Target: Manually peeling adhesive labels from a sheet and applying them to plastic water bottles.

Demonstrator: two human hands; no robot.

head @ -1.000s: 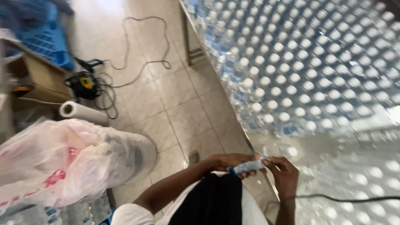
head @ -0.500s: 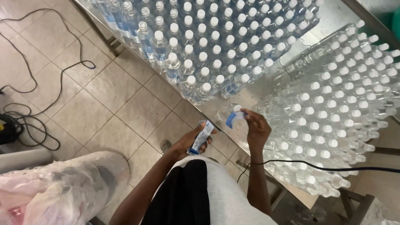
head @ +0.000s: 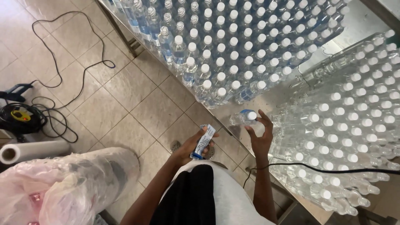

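At the steel table (head: pixel 246 146), my right hand (head: pixel 261 135) spreads open fingers over a lone clear bottle (head: pixel 243 118) lying in the gap between two bottle crowds; my left hand (head: pixel 189 146) pinches a stack of blue-and-white labels (head: pixel 203 141) off the table's edge. The bottle looks light, smooth, likely slippery; best gripped round its body. Half a second ago, that right hand was pressing a blue label against it.
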